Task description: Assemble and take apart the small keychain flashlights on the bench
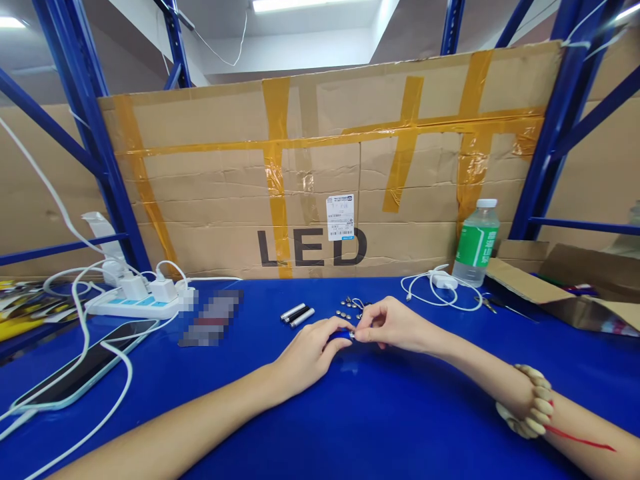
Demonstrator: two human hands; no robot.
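My left hand (311, 348) is closed, thumb and fingertips pinching a small dark-blue tube-like piece (341, 335) just above the table. At its right end a small shiny metal bit (352, 335) shows. My right hand (389, 325) is closed in a pinch at that same end, its fingertips hiding most of what they hold. Beyond the hands lie several small round metal pieces (343, 315) and a thin pale cord loop (357, 303), partly behind my right fingers. Left of these, short tubes, two silvery (303, 317) and one black (296, 314), lie side by side.
On the left are a phone (85, 363), white cables and a power strip (135, 307) with chargers. A bottle (477, 243), a charger with cable (443, 280) and an open carton (565, 293) stand right. A cardboard sheet (215, 200) closes off the blue table's (320, 427) back.
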